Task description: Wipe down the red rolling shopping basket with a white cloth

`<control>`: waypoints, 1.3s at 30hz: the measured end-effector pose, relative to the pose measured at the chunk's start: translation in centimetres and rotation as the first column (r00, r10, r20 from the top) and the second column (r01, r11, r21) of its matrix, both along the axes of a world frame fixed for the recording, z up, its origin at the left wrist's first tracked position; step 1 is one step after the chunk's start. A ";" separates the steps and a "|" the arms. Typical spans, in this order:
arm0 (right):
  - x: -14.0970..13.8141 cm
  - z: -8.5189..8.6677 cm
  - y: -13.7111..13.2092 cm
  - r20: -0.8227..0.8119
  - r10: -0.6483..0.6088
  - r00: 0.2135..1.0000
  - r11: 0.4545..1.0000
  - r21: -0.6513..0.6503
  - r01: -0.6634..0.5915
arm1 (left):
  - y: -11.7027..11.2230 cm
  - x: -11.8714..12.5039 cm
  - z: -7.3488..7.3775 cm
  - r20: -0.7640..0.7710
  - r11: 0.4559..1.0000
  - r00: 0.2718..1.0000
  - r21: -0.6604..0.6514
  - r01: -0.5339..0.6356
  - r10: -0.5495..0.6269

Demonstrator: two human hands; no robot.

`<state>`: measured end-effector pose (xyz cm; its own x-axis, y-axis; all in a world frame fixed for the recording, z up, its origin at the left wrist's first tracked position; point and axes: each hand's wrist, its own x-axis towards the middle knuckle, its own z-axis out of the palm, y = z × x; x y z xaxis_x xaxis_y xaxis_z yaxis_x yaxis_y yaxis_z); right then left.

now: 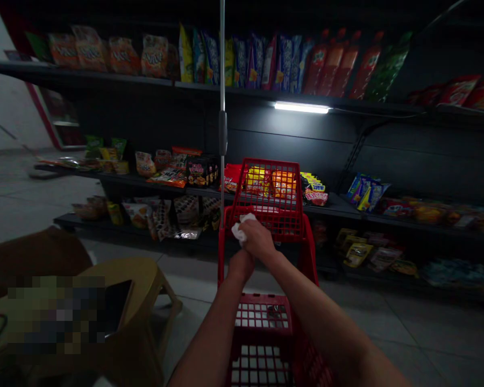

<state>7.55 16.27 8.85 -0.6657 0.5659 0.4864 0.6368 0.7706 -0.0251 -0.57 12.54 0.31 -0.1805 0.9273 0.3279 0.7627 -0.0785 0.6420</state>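
Observation:
A red plastic shopping cart (266, 322) stands right in front of me, its upper basket (272, 185) raised toward the shelves. My right hand (260, 236) is closed around a crumpled white cloth (242, 227) pressed on the rim of the upper basket. Under the right wrist my left hand (240, 264) is mostly hidden; its fingers do not show. Both forearms reach forward over the lower basket.
Dark shelving (347, 107) with snack bags and packets runs across the back, lit by a strip light (301, 107). A metal pole (222, 107) rises by the cart. A yellow-brown plastic stool (141, 290) with a phone (116, 306) on it stands at left. The floor is pale tile.

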 end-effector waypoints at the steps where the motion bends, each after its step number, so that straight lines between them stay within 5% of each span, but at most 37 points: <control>1: 0.3 0.5 0.3 -0.049 0.002 0.999 1.000 0.023 -0.001 | -0.1 -0.1 0.5 -0.007 1.000 1.000 0.031 -0.003 0.003; 5: 2.0 1.4 1.9 0.056 0.016 0.998 0.999 0.036 -0.018 | -0.5 -0.5 2.0 -0.024 0.982 0.997 0.176 -0.061 0.067; 11: 8.6 0.0 3.3 0.112 -0.254 0.961 0.967 0.038 0.252 | 0.1 -0.7 1.1 -0.016 0.884 0.987 0.446 -0.137 0.161; 17: 14.0 -0.7 3.0 -0.080 -0.502 0.861 0.856 0.093 0.508 | 0.6 0.0 -0.2 -0.028 0.929 0.990 0.351 -0.118 0.136; 20: 12.4 0.4 3.2 -0.112 -0.466 0.878 0.878 0.061 0.474 | 0.5 0.3 -0.2 -0.031 0.934 0.989 0.335 -0.126 0.144; 24: 5.8 2.9 4.3 -0.162 -0.174 0.971 0.978 0.088 0.190 | 0.4 0.3 -0.2 -0.059 0.937 0.985 0.323 -0.136 0.163; 28: -0.2 3.4 5.4 -0.128 0.007 0.992 0.979 0.203 0.019 | 0.4 -0.1 -0.1 -0.135 0.948 0.975 0.289 -0.131 0.176; 33: -0.5 1.4 5.6 0.224 0.206 0.953 0.944 0.209 -0.254 | 0.2 -0.7 0.1 -0.165 0.944 0.963 0.287 -0.160 0.214; 39: -0.8 1.1 4.3 0.263 0.112 0.958 0.967 0.192 -0.166 | 0.4 -0.8 -0.1 -0.023 0.915 0.968 0.333 -0.227 0.248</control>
